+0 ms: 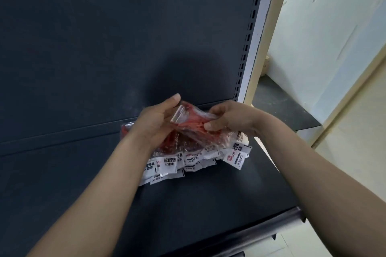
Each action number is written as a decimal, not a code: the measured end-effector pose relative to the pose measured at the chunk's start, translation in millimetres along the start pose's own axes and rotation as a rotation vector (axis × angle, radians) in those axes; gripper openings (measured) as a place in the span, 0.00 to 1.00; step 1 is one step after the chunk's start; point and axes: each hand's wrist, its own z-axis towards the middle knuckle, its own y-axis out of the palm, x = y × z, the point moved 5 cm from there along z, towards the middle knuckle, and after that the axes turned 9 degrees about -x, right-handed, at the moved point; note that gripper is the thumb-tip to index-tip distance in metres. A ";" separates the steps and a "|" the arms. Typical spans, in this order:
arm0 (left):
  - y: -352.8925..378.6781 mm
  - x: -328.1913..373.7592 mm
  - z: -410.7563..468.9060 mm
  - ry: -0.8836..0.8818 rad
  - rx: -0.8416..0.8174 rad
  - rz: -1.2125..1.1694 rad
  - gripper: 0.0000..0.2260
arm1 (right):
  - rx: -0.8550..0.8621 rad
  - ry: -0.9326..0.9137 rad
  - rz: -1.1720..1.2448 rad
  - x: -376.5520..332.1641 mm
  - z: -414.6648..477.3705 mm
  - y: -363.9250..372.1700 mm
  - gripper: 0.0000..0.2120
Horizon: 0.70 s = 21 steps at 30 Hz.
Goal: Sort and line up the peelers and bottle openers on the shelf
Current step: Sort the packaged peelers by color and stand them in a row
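Head view: the left hand (156, 120) and the right hand (227, 119) both grip one clear packet (189, 123) containing a red utensil. The packet is raised just above the pile (188, 158) of similar packets lying on the dark shelf (208, 204). The left hand pinches the packet's 9 o'clock edge and the right hand pinches its 3 o'clock edge, thumb on top of the film. Peeler or bottle opener: cannot tell through the crinkled film.

Recommended handling:
1. Draw the film taut between the hands to identify the utensil.
2. Grip the utensil body through the film, as loose plastic is likely to slip.
3. Lift clear of the pile, because overlapping packets may drag along.
4. Set the packet down at 9 o'clock of the pile, with white labels (169, 165) toward the front edge and one row per type.
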 end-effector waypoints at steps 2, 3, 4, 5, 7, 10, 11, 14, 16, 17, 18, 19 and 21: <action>-1.2 -6.1 2.2 -0.017 -0.006 -0.068 0.06 | 0.101 0.021 0.034 8.1 1.9 -8.4 0.07; 1.5 -11.0 2.5 -0.044 -0.023 -0.022 0.09 | 0.160 0.025 0.064 11.4 3.6 -12.5 0.08; 6.3 -16.4 2.5 -0.072 -0.047 0.042 0.11 | 0.197 0.028 0.112 13.8 4.8 -14.9 0.09; 12.2 -21.3 2.8 -0.089 -0.066 0.098 0.11 | 0.205 0.034 0.158 15.8 6.3 -15.4 0.09; 20.1 -27.9 4.6 -0.093 -0.041 0.154 0.07 | 0.163 0.054 0.184 18.8 9.4 -13.5 0.09; 25.0 -31.1 8.7 -0.087 0.049 0.210 0.10 | 0.123 0.066 0.100 22.6 10.9 -12.7 0.08; 25.6 -32.3 10.3 -0.086 0.059 0.238 0.11 | 0.124 0.068 0.094 24.2 11.1 -13.4 0.08; 25.5 -34.8 12.5 -0.089 0.102 0.312 0.12 | 0.138 0.080 0.128 27.4 10.7 -15.9 0.07; 25.8 -35.3 12.6 -0.100 0.123 0.325 0.13 | 0.161 0.099 0.104 29.0 10.2 -18.4 0.06; 26.0 -35.4 12.4 -0.107 0.126 0.319 0.13 | 0.183 0.111 0.078 30.0 9.5 -20.3 0.06; 25.8 -35.7 12.1 -0.113 0.123 0.300 0.13 | 0.209 0.120 0.061 31.1 8.5 -22.6 0.06; 25.4 -35.8 11.9 -0.119 0.122 0.275 0.13 | 0.239 0.126 0.058 32.8 7.5 -25.4 0.06; 23.2 -34.4 11.1 -0.122 0.134 0.249 0.12 | 0.314 0.143 0.069 37.5 6.1 -32.8 0.05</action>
